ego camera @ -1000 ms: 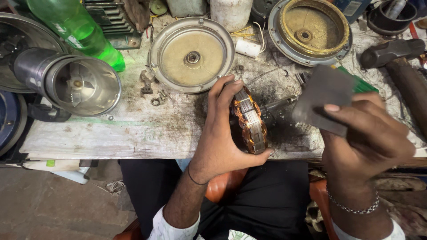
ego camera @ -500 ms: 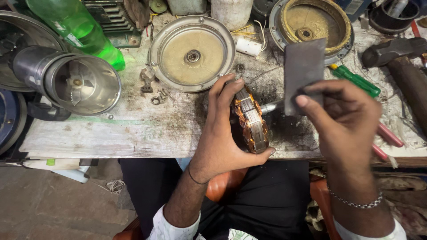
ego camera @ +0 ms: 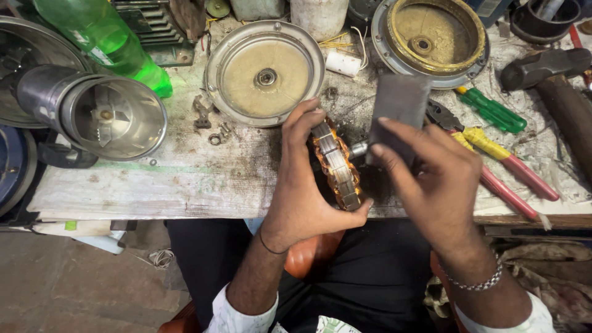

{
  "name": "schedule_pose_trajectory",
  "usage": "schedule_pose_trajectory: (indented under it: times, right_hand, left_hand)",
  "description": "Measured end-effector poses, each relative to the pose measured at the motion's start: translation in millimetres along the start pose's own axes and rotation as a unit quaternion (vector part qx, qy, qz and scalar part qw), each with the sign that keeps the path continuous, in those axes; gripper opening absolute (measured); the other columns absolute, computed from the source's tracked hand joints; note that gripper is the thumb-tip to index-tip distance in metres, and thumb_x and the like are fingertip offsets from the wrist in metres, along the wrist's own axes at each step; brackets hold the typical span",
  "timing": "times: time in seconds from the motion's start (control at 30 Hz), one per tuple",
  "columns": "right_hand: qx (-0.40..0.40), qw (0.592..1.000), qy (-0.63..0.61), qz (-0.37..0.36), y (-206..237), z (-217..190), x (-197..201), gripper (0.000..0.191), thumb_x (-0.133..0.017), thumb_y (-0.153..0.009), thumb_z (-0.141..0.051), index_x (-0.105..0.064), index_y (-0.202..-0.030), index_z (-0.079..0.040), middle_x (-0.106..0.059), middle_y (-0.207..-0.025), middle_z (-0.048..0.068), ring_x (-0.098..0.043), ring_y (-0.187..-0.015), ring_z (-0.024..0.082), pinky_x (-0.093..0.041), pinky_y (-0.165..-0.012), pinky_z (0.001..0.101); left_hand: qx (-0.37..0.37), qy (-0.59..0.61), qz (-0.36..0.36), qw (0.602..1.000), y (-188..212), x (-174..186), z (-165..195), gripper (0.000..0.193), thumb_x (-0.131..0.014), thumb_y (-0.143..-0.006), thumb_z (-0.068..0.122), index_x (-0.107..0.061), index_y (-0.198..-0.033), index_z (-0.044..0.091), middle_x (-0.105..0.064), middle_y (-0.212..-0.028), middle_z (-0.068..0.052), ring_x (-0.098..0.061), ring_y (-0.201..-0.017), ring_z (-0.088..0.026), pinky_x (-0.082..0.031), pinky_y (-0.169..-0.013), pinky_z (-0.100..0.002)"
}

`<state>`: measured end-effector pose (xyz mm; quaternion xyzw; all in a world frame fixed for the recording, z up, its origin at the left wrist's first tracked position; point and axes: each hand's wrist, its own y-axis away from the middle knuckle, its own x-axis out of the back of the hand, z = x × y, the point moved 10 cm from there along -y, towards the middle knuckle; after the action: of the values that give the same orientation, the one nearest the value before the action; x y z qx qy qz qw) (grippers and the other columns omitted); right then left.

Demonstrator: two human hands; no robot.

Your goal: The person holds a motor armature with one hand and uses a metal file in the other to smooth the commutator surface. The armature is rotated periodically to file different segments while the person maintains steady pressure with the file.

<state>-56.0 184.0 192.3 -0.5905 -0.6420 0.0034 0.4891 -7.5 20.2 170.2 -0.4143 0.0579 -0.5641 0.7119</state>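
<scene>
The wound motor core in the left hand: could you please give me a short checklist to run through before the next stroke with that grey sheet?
1. Left hand grips the wound motor core by its rim: ok.
2. Right hand holds the grey sheet pinched in its fingers: ok.
3. Sheet lies against the core's shaft: cannot tell, the sheet hides the contact.
4. Core is held over the workbench near its edge: ok.
5. Pliers and green screwdriver lie apart from the right hand: ok.
</scene>
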Motion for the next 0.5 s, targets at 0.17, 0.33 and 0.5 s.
schedule_pose_trajectory:
  times: [0.17,0.33,0.5]
  right_hand:
    - [0.048,0.996,-0.071,0.026,3,-12,1,0.033,-0.077,-0.100,-0.001,-0.072,-0.132,-0.005,-0.077,-0.103,0.012,-0.072,-0.086,0.012,-0.057,-0.077,0.0267]
    - [-0.034,0.995,-0.090,0.024,5,4,-6,0.029,-0.074,-0.096,0.002,-0.074,-0.125,-0.003,-0.075,-0.086,0.012,-0.064,-0.067,0.012,-0.050,-0.064,0.0280]
    - [0.024,1.000,-0.020,0.004,8,-8,-13,0.031,-0.080,-0.088,0.000,-0.079,-0.119,-0.001,-0.072,-0.069,0.014,-0.064,-0.056,0.012,-0.049,-0.058,0.0278]
  left_hand:
    - [-0.007,0.000,0.008,1.000,0,1,2,0.123,-0.099,-0.058,0.024,-0.023,-0.153,0.009,-0.032,-0.159,-0.022,-0.037,-0.155,-0.040,-0.037,-0.131,-0.051]
    - [-0.013,-0.006,0.018,1.000,2,1,7,0.119,-0.100,-0.059,0.025,-0.024,-0.150,0.009,-0.033,-0.155,-0.020,-0.038,-0.151,-0.039,-0.037,-0.129,-0.049]
    - [-0.019,0.004,0.024,1.000,4,2,10,0.118,-0.098,-0.059,0.024,-0.026,-0.151,0.010,-0.034,-0.152,-0.020,-0.040,-0.147,-0.037,-0.039,-0.125,-0.047]
